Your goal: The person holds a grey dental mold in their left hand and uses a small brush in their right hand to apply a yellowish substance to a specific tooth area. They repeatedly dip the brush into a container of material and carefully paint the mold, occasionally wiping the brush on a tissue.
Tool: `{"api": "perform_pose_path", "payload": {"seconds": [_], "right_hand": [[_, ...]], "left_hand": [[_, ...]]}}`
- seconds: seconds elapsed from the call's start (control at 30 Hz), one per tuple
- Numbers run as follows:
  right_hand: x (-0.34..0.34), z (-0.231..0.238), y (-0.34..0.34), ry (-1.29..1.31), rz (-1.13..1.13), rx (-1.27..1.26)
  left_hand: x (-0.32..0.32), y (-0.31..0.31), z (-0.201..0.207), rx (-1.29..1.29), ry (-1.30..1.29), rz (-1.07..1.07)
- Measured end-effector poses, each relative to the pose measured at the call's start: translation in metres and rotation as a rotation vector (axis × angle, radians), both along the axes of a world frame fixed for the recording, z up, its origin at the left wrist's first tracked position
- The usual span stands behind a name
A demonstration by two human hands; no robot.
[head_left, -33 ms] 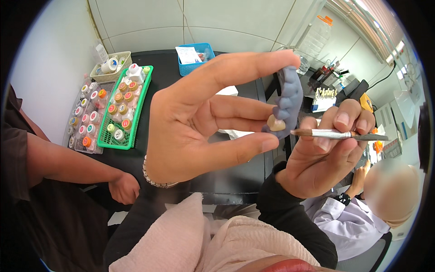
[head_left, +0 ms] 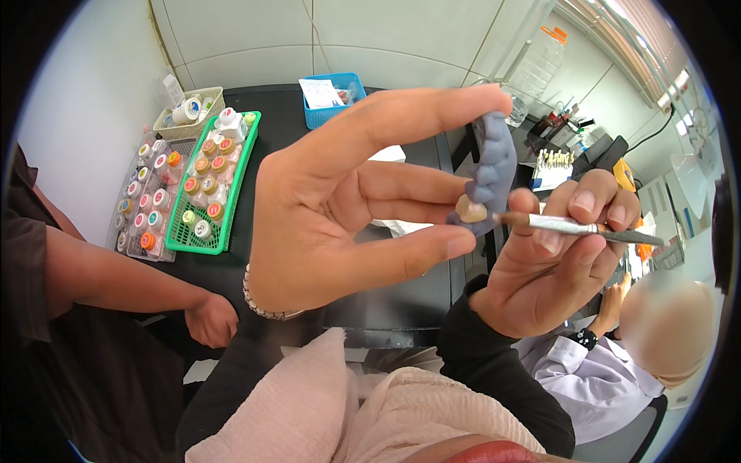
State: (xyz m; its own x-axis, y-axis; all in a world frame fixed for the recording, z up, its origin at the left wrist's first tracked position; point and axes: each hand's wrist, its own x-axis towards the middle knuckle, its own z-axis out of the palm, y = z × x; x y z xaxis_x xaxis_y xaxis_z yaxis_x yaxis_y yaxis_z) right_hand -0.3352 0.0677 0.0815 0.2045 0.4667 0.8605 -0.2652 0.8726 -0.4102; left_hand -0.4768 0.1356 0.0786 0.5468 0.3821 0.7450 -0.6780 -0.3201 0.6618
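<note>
My left hand (head_left: 309,201) is closed on a grey-blue dental model (head_left: 495,158), held upright by its ends between forefinger and thumb. Low on the model sits a cream-coloured tooth crown (head_left: 469,209), beside my left fingertips. Right of it, my right hand (head_left: 544,274) pinches a small brush (head_left: 563,224) with a silver ferrule and dark handle. The brown bristles point left at the model's lower end, close to the crown; whether they touch it I cannot tell.
Left on the black table (head_left: 347,297) stand a green basket (head_left: 231,224) and a clear tray (head_left: 139,251) of small capped jars. A blue basket (head_left: 320,117) is behind. Another person's fist (head_left: 211,318) is at left; a person in white (head_left: 590,386) sits at right.
The brush has tilted slightly: its bristle end is a little higher and its handle end a little lower. The dental model and my left hand look unmoved.
</note>
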Motion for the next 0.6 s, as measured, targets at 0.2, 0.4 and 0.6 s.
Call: {"api": "perform_pose_path", "payload": {"seconds": [0.2,0.4,0.6], "right_hand": [[0.0025,-0.0005,0.0011,-0.079,-0.099,0.052],[0.0,-0.0035,0.0028,-0.068,-0.125,0.054],[-0.0004,-0.0034,0.0017,-0.092,-0.138,0.048]], "left_hand": [[-0.0009,-0.0012,0.0025,0.027,-0.004,0.061],[-0.0018,0.0025,-0.0007,0.081,-0.003,0.092],[-0.0025,0.002,-0.0009,0.099,0.001,0.113]]}}
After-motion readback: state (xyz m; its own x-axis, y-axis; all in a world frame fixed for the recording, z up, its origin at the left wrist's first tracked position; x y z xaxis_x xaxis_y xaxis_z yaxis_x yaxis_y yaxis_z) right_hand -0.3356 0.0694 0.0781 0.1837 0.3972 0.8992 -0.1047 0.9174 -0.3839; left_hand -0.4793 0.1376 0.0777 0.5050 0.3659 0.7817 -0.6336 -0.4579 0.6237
